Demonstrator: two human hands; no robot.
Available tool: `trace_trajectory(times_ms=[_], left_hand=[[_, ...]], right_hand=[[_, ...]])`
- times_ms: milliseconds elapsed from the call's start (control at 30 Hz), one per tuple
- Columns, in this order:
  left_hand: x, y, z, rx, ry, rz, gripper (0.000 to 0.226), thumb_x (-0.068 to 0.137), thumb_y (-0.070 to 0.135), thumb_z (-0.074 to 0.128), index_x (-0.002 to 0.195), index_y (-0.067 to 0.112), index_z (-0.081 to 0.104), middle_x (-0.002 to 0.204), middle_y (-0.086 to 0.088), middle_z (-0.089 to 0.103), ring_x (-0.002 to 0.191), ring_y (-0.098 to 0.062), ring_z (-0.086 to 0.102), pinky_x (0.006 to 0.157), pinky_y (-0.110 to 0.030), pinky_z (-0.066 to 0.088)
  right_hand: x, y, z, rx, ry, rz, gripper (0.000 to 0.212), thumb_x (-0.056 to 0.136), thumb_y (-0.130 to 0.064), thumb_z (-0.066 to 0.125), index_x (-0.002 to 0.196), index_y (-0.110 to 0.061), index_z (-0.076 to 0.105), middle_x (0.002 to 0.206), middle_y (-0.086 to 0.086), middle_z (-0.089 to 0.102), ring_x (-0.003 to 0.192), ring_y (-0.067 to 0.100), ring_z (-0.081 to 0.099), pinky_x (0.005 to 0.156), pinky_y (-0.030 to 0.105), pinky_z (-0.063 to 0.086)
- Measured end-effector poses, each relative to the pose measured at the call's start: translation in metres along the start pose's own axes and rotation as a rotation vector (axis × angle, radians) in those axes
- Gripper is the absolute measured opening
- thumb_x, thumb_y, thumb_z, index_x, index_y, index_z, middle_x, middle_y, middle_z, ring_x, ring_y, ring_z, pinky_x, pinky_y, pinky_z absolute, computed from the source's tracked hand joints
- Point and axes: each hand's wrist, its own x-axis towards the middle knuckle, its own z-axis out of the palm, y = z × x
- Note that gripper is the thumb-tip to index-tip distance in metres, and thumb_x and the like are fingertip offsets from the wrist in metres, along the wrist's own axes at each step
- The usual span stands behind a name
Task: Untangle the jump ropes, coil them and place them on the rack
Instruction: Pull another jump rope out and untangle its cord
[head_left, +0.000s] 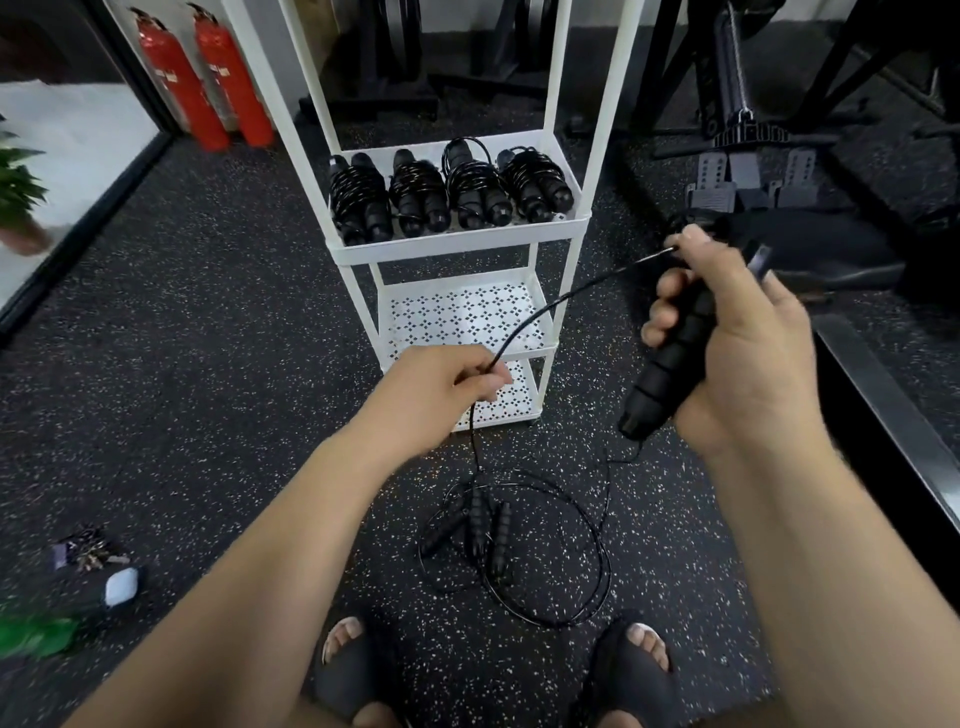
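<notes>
1. Right hand (737, 332): raised to the right of the rack (566, 228), with the fingers curled tight round a black handle (670, 364). The handle sits tilted in the fist, its butt end pointing down toward the floor (208, 364).
2. Left hand (441, 387): lower and nearer the middle, in front of the rack's bottom shelves. The fingers are curled and the thumb and fingertips pinch the thin black cord (545, 312).
3. The cord leaves the top of the right hand by the upper fingertips and sags in a shallow arc down to the left hand. Below the left hand it drops straight to the floor.
4. The tangle (597, 551) lies on the floor between the forearms, just ahead of the feet in dark sandals (353, 670). It is loose overlapping loops of cord with three handles lying close together at its left side. How many ropes it holds cannot be told.
5. A second thin strand hangs from the lower end of the held handle into the same loops.
6. The handle is matte black and ribbed in soft segments. The cord is glossy, thin and black.
7. Coiled ropes (447, 192): four tidy bundles stand side by side on the rack's upper shelf, each with cord wrapped round paired handles. The two perforated shelves beneath are white.
8. Two red fire extinguishers (208, 83) stand against the wall at far left.
</notes>
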Motion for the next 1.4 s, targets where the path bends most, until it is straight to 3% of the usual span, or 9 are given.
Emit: trace_trajectory(times_ms=[67,167,267,400,533,667,800,1067,1400], left_hand=[[-0.002,0.008,-0.002,-0.04,0.052,0.045,0.014,0.106,0.033,0.065,0.11,0.041,0.077,0.094,0.019,0.077,0.057,0.005,0.061,0.056,-0.017,0.05],[-0.003,0.018,-0.005,-0.111,0.139,0.102,0.019,0.105,0.032,0.066,0.114,0.045,0.076,0.089,0.021,0.077,0.088,-0.004,0.075,0.079,-0.03,0.059],[-0.007,0.03,-0.011,-0.13,0.182,0.161,0.021,0.105,0.028,0.068,0.119,0.039,0.079,0.084,0.018,0.076,0.077,0.007,0.069,0.069,-0.008,0.045],[-0.012,0.037,-0.016,-0.029,0.207,0.2,0.021,0.103,0.023,0.07,0.107,0.042,0.077,0.084,0.02,0.076,0.054,-0.003,0.058,0.053,-0.017,0.041],[-0.014,0.037,-0.015,-0.073,0.202,0.159,0.017,0.1,0.019,0.072,0.11,0.032,0.066,0.083,0.026,0.076,0.075,0.005,0.066,0.066,-0.016,0.042],[-0.014,0.034,-0.016,-0.068,0.194,0.18,0.016,0.1,0.018,0.072,0.108,0.032,0.068,0.083,0.024,0.076,0.087,0.007,0.068,0.082,-0.029,0.051],[-0.014,0.036,-0.013,-0.113,0.223,0.217,0.013,0.099,0.02,0.075,0.106,0.031,0.073,0.085,0.018,0.077,0.07,0.011,0.061,0.071,-0.022,0.041],[-0.011,0.034,0.0,-0.163,0.026,0.152,0.04,0.099,0.02,0.071,0.124,0.046,0.053,0.088,0.009,0.076,0.079,-0.008,0.068,0.08,-0.032,0.053],[0.011,-0.029,0.043,0.08,-0.189,0.006,0.017,0.098,0.02,0.07,0.092,0.036,0.072,0.088,0.014,0.076,0.083,-0.013,0.073,0.074,-0.031,0.059]], right_hand=[[-0.004,0.006,0.006,-0.02,-0.039,0.054,0.03,0.101,-0.032,0.075,0.116,-0.006,0.07,0.076,0.003,0.064,0.058,0.013,0.05,0.053,0.025,0.044],[-0.011,0.019,0.014,-0.077,-0.122,0.153,0.052,0.094,-0.049,0.076,0.119,-0.004,0.074,0.077,0.004,0.064,0.057,0.013,0.05,0.051,0.024,0.044],[-0.017,0.037,0.021,-0.185,-0.19,0.199,0.037,0.087,-0.043,0.085,0.106,-0.013,0.074,0.076,0.005,0.067,0.057,0.015,0.051,0.053,0.028,0.044],[-0.022,0.055,0.027,-0.269,-0.212,0.145,0.014,0.092,-0.018,0.086,0.096,-0.014,0.072,0.075,0.009,0.066,0.056,0.02,0.052,0.053,0.031,0.043],[-0.02,0.059,0.03,-0.328,-0.179,0.102,0.009,0.095,-0.013,0.079,0.089,-0.015,0.073,0.074,0.01,0.068,0.057,0.022,0.053,0.054,0.032,0.044],[-0.02,0.057,0.029,-0.358,-0.177,0.151,0.014,0.095,-0.017,0.079,0.09,-0.005,0.072,0.075,0.01,0.07,0.057,0.02,0.054,0.054,0.032,0.044],[-0.022,0.057,0.03,-0.266,-0.158,0.299,0.011,0.096,-0.019,0.078,0.091,-0.011,0.071,0.074,0.008,0.064,0.055,0.017,0.052,0.053,0.031,0.043],[-0.017,0.046,0.031,-0.181,-0.134,0.242,0.018,0.093,-0.006,0.074,0.08,-0.014,0.066,0.068,0.006,0.059,0.052,0.017,0.047,0.051,0.03,0.042],[-0.012,0.005,0.024,0.02,-0.116,0.097,0.023,0.098,-0.005,0.069,0.08,-0.016,0.059,0.067,0.001,0.055,0.051,0.013,0.043,0.048,0.026,0.038]])
